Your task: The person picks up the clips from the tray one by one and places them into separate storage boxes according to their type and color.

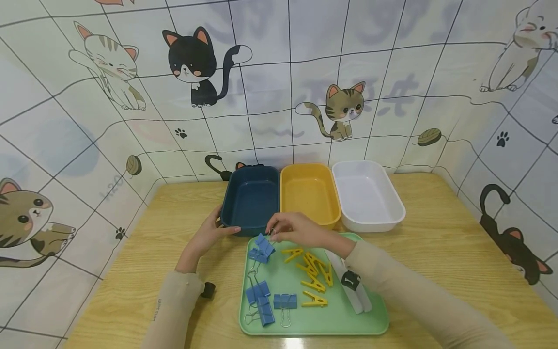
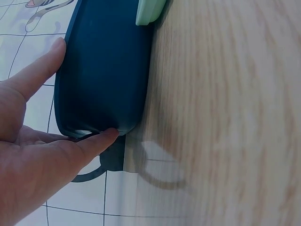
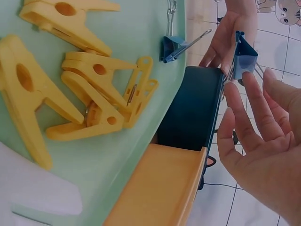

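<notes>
In the head view my right hand [image 1: 301, 229] pinches a wire handle of a blue binder clip [image 1: 264, 242] above the back left corner of the green tray [image 1: 314, 328]. The right wrist view has this binder clip [image 3: 245, 62] at my fingertips. With its thumb along the front wall and the fingers at the left side, my left hand [image 1: 210, 235] rests against the dark blue bin [image 1: 252, 198]. Fairly straight fingers touch the bin's wall in the left wrist view. Several more blue binder clips [image 1: 285, 301] lie on the tray's left side.
Several yellow clothespins [image 1: 315, 283] lie mid-tray, with pale grey-white long objects [image 1: 355, 295] to their right, partly under my right forearm. A yellow bin [image 1: 310, 189] and a white bin [image 1: 370, 198] stand right of the blue one, against the cat-patterned backdrop.
</notes>
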The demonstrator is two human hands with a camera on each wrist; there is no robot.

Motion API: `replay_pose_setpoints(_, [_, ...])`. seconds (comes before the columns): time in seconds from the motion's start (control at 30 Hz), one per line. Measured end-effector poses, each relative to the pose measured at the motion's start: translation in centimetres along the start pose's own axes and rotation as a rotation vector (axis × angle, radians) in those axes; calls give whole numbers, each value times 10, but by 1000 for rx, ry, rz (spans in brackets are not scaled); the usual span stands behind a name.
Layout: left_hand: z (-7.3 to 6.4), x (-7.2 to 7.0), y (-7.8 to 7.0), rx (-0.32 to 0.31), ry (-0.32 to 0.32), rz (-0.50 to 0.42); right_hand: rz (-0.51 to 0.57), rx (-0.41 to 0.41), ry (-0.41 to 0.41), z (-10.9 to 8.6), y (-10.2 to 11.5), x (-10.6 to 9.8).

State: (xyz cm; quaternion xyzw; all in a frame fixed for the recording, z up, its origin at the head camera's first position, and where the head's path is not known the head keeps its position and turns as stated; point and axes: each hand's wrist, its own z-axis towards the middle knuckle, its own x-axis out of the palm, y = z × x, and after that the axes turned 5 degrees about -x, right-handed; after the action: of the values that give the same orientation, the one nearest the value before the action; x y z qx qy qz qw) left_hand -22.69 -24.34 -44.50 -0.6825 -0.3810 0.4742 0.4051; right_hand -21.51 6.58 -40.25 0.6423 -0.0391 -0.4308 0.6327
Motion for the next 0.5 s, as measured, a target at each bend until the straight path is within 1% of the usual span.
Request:
replay_pose_setpoints(0.17, [0, 0, 0, 6, 3, -13, -27, -6, -32, 4, 0, -3])
replay_pose_setpoints(0.4, [2, -1, 3, 22, 13, -28, -64, 35, -103, 10, -2, -8])
replay_pose_setpoints(0.5, [3, 0, 4, 9, 8, -23, -80, 58, -133, 13, -4, -10])
